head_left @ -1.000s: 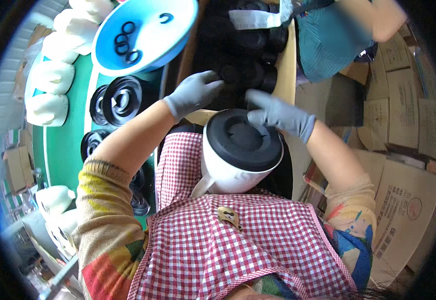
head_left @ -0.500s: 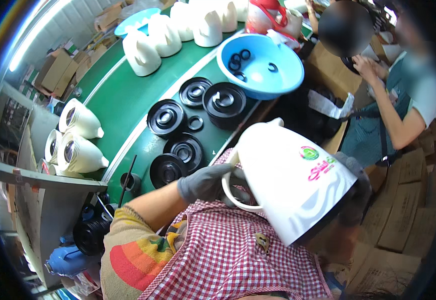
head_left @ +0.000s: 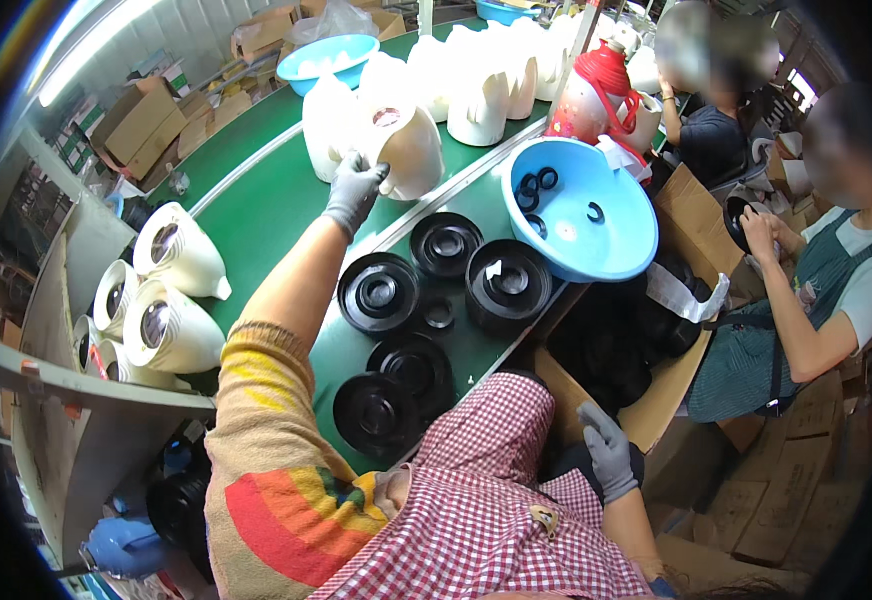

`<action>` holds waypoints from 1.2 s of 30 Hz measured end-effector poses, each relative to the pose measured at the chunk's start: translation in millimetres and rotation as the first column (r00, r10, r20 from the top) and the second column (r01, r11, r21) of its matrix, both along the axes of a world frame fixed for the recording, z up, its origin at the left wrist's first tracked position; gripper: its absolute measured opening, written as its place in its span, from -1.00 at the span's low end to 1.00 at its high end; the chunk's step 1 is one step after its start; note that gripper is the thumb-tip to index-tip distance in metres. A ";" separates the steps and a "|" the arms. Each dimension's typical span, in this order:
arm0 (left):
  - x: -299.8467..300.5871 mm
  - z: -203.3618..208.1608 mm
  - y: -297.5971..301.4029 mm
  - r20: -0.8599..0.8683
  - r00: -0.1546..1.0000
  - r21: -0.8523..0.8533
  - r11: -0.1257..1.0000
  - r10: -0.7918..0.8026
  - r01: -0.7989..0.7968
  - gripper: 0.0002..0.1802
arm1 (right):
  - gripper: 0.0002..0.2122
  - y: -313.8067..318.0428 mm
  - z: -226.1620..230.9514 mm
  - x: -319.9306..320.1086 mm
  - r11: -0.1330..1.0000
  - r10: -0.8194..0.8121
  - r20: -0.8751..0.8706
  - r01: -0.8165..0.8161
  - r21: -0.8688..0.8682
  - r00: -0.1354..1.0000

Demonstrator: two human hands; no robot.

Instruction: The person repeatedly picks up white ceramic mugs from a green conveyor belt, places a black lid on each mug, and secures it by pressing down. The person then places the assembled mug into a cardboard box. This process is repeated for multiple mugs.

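Note:
My left hand (head_left: 356,195), in a grey glove, reaches out over the green table. Its fingers are closed at the near side of a white jug (head_left: 414,155); the exact grip is partly hidden. The jug stands among other white jugs (head_left: 478,105). Low in front of my checked apron is my right hand (head_left: 608,455), also gloved in grey, with fingers stretched and nothing seen in them. Several round black plastic parts (head_left: 380,293) lie between my arms on the table, some stacked, with a small black ring (head_left: 438,313) among them.
A light blue basin (head_left: 596,235) holds a few black rings. Beside it stands a red flask (head_left: 596,90). An open cardboard box (head_left: 691,215) with black parts is at right, near a co-worker. More white jugs (head_left: 174,325) lie at left, open ends facing me.
The printed white jug has left both hands. My left hand has moved up and away to the jugs on the table. My right hand has dropped lower. The view has shifted.

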State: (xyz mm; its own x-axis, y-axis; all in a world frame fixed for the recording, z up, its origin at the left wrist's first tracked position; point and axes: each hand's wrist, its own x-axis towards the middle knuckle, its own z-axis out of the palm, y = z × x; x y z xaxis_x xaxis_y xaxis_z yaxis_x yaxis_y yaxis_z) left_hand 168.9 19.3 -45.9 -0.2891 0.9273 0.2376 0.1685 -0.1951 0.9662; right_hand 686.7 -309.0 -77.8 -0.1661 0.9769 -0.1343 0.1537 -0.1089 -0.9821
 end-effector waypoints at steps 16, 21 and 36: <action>-46.7 -28.6 119.4 -0.615 0.780 -0.145 0.956 0.115 -0.256 -0.32 | -0.61 6.5 -29.7 1.3 0.992 -0.027 0.147 0.044 -0.116 0.989; -21.1 22.1 -10.1 -0.614 0.782 -0.010 0.989 0.113 -0.151 -0.39 | -0.60 -5.8 -26.4 7.2 0.997 0.029 0.214 -0.014 -0.074 0.976; -235.6 98.4 -178.6 -0.983 0.111 -0.159 0.369 -0.149 -0.916 -0.30 | -0.57 -23.2 -44.2 -6.3 0.978 0.163 0.294 -0.115 -0.174 0.942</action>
State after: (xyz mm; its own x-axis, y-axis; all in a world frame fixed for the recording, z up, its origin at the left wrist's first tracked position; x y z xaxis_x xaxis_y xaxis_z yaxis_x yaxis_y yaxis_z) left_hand -66.7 -159.3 52.5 -0.7896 0.6030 0.1135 0.5704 0.7895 -0.2266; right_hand 680.4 -332.2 -122.1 -0.2260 0.9110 -0.3449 0.4675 -0.2092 -0.8589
